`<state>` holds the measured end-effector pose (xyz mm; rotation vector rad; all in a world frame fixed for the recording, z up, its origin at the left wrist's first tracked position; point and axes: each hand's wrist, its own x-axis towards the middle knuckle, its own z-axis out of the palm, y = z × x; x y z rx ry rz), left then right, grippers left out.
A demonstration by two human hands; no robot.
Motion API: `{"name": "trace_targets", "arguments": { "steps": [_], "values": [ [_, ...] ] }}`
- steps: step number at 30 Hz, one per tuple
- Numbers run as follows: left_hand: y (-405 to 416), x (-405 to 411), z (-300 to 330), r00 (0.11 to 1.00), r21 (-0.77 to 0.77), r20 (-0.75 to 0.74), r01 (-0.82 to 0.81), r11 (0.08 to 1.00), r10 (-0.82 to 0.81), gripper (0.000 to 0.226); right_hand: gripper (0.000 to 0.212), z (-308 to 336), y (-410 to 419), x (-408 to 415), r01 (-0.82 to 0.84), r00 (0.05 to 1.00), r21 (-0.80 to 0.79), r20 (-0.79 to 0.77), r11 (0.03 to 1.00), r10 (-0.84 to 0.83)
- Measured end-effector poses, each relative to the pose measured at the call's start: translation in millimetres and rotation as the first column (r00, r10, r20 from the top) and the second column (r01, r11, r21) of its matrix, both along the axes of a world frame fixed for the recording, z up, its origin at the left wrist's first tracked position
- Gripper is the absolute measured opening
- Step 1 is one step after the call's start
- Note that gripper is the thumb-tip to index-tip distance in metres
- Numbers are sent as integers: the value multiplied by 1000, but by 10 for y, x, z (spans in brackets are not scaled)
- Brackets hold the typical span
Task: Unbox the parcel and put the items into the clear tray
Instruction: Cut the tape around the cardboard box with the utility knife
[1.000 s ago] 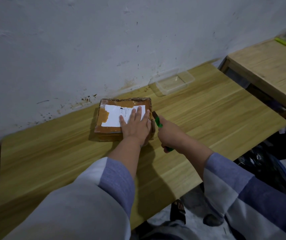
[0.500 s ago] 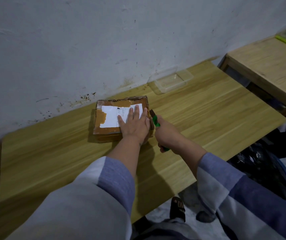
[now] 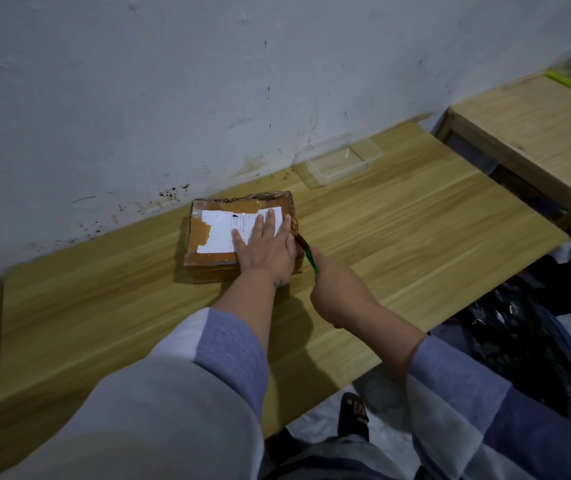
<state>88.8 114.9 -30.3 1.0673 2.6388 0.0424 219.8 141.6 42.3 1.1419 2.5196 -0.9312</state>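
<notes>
A small cardboard parcel (image 3: 208, 237), wrapped in brown tape with a white label, lies on the wooden table (image 3: 398, 237) near the wall. My left hand (image 3: 266, 247) presses flat on its right part, fingers straight. My right hand (image 3: 339, 292) grips a green-handled cutter (image 3: 308, 254) whose dark tip touches the parcel's right edge. The clear tray (image 3: 339, 161) stands empty by the wall, beyond the parcel to the right.
A second wooden table (image 3: 536, 133) stands to the right, with a yellow-green object (image 3: 566, 83) on it. A dark bag (image 3: 519, 348) lies on the floor at right. My sandalled foot (image 3: 355, 415) shows below the table's front edge.
The cutter's tip has moved slightly farther along the parcel's right edge. My left hand stays pressed on the parcel.
</notes>
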Motion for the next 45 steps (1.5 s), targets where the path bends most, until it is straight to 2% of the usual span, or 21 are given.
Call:
{"name": "trace_targets", "arguments": {
  "steps": [6,17,26,28,31,33,36,39,45],
  "values": [
    [-17,49,44,1000,14,-3,13,1000,-13,52,69,14,125,17,35,994,35,-104,999,-31],
    [-4,36,18,1000,23,-5,0,1000,0,51,62,-14,181,-171,64,987,-31,-148,997,-68],
    [-16,16,36,998,-21,-34,42,999,-43,54,63,-52,223,-364,36,996,-10,-81,999,-37],
    [-17,-8,3,998,-21,-39,46,999,-47,58,60,-60,234,-413,17,998,18,-60,1000,-16],
    [-22,-34,-30,997,-51,-57,57,997,-60,83,56,-62,239,-498,-13,1000,69,-11,998,13],
    [-17,-29,-11,997,-71,-48,61,996,-64,87,57,-57,228,-523,-29,1000,66,11,997,28],
    [3,-8,-3,998,-72,-44,50,996,-53,77,58,-19,222,-472,-28,999,8,27,1000,27],
    [26,1,-8,1000,-29,-27,13,1000,-14,53,61,61,179,-339,-1,1000,-54,30,999,2],
    [15,51,-24,999,6,-49,10,1000,-10,51,65,88,101,-181,66,998,-153,0,986,-67]
  ]
}}
